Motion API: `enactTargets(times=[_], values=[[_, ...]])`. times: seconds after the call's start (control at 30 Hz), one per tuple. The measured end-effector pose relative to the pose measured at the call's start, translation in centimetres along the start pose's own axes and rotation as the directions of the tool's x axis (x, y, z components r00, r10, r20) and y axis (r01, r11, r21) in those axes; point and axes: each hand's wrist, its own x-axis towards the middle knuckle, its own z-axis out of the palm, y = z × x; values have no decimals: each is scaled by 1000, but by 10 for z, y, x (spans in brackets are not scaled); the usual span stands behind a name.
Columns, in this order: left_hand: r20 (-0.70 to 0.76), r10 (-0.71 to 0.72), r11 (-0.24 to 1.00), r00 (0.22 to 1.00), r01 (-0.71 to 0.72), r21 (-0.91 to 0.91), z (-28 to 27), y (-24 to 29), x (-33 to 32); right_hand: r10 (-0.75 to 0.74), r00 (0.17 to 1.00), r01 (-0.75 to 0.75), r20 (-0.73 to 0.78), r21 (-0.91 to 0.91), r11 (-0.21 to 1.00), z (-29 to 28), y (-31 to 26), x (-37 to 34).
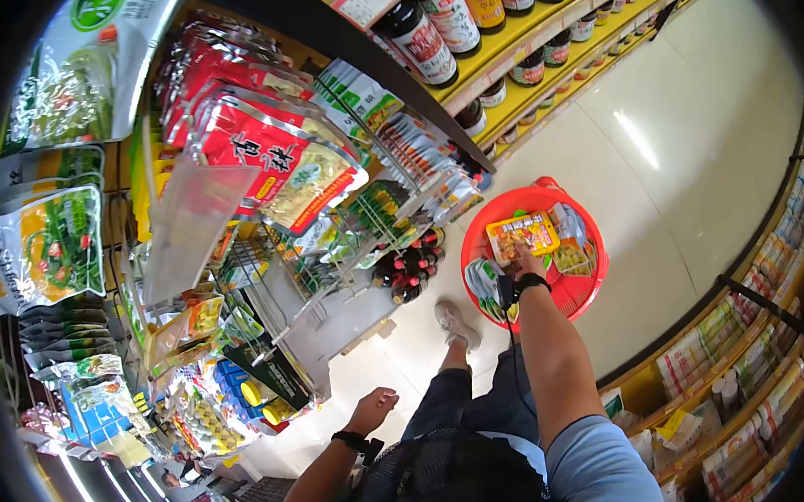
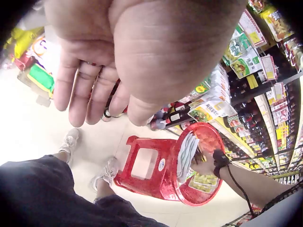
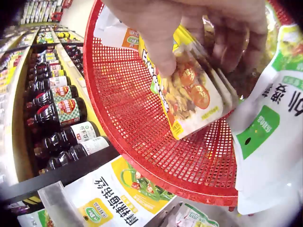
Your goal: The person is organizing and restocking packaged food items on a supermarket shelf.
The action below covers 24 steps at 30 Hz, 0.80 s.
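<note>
In the right wrist view, my right hand (image 3: 189, 21) pinches a small stack of yellow food packets (image 3: 194, 94) with a picture of cooked food, thumb on one face and fingers on the other. The packets are inside a red mesh basket (image 3: 128, 75). White-and-green packets (image 3: 272, 123) stand close beside them along the basket's edge. In the head view the top yellow packet (image 1: 539, 230) shows, with other clear packets (image 1: 572, 257) to its right. My left hand (image 2: 161, 47) hangs free, fingers extended and holding nothing, near the hanging packets.
The basket sits on a red plastic stool (image 2: 165, 165) on the tiled floor. Racks of hanging packets, such as red ones (image 1: 261, 150), stand at the left. Bottles (image 1: 424, 45) line yellow shelves ahead. A curved shelf (image 1: 736, 363) runs along the right.
</note>
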Motion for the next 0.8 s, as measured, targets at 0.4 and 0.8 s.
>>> enactTargets(times=[0.4,0.8], values=[[-99,275,960,956,-279,-19,-28,89,24,-195,798,404,570,-267,875,-33,-46,-202],[-8,605,465,796,-362,-808,-69,247,-46,312,474,623,824,-564,542,32,-37,-418]])
